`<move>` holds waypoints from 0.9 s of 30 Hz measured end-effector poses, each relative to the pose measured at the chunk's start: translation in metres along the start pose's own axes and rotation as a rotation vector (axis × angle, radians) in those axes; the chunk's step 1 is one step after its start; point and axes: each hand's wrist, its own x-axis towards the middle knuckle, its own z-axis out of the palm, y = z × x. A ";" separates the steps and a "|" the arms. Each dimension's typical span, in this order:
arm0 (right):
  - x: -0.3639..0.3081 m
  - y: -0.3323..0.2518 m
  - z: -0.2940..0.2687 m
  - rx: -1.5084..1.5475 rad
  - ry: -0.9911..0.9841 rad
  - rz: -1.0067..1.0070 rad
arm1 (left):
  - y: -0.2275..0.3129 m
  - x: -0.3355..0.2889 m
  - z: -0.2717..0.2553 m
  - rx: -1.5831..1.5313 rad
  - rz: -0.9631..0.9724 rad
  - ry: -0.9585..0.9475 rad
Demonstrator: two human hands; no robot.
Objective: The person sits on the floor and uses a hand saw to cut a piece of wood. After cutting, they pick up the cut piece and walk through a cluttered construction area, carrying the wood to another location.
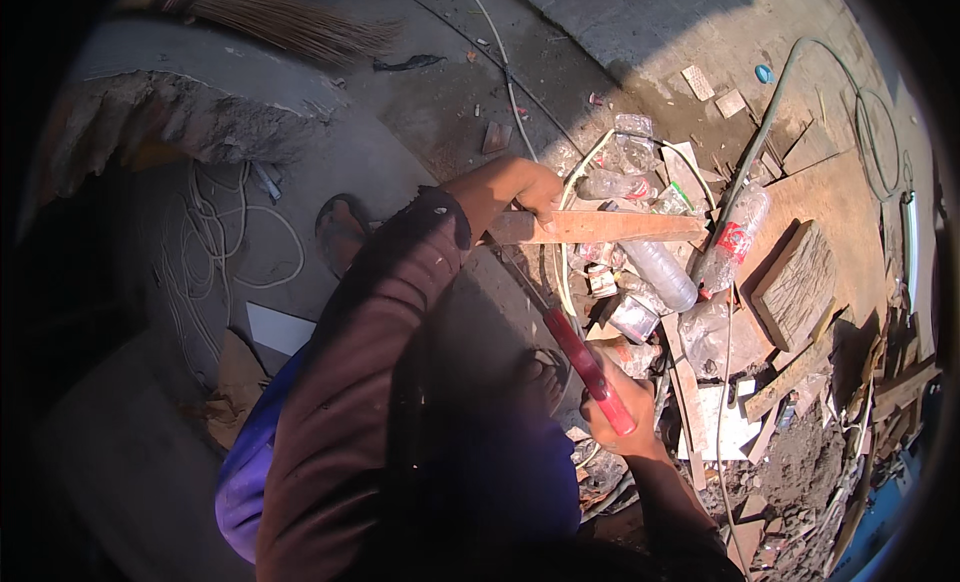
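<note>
My left hand (540, 194) presses and grips the wooden plank (610, 228), its fingers bent over the near end. The plank lies level across a heap of plastic bottles and scraps. Lower right, my right hand (630, 407) is closed around the red handle of a handsaw (585, 360). From the handle the thin dark blade runs up and left toward the plank's left end, below my left hand. Whether the blade touches the wood I cannot tell. A clear plastic bottle (660, 274) lies just under the plank's far side.
Right of the plank lie a bottle with a red label (735, 240), a thick wood block (797, 285) and a plywood sheet (835, 207). A green hose (775, 107) arches behind. White cable (270, 282) loops on the left floor; a broom (290, 24) lies upper left, beside broken concrete (200, 112).
</note>
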 end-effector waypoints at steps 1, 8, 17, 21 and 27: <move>-0.041 -0.007 -0.030 -0.217 -0.038 -0.098 | 0.005 0.002 0.007 0.019 -0.002 -0.041; 0.012 0.013 0.007 -0.134 -0.054 -0.040 | 0.006 0.017 0.014 0.023 -0.026 0.011; -0.018 0.015 -0.003 -0.244 0.027 -0.124 | 0.003 0.006 0.008 -0.008 -0.022 -0.007; -0.101 0.030 -0.048 -0.147 -0.173 0.017 | 0.000 0.019 0.025 -0.087 -0.046 0.042; 0.119 0.066 0.077 -0.103 0.068 -0.388 | 0.012 0.016 0.000 0.019 -0.026 0.028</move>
